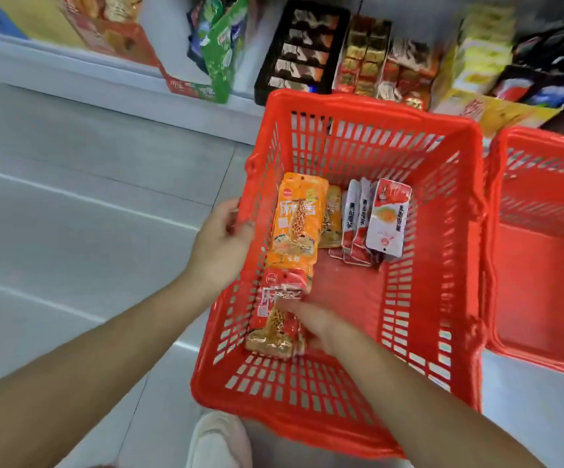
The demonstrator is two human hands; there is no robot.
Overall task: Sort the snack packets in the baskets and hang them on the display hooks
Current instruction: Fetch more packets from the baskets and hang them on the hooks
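Note:
A red plastic basket [442, 271] stands on the floor in front of me. Inside lie a stack of orange snack packets [296, 228], red snack packets [275, 319] below them, a small brown packet [332, 219] and white-and-red packets [387, 219] leaning near the middle. My left hand [221, 244] grips the basket's left rim, thumb outside and fingers over the edge. My right hand [321, 327] is down inside the basket, holding the red snack packets at their right side.
A second red basket [544, 298] stands to the right, touching the first. Behind them a low white shelf [105, 79] carries boxes and trays of packaged snacks [385, 65]. Grey tiled floor lies to the left. My white shoe [220, 440] is just below the basket.

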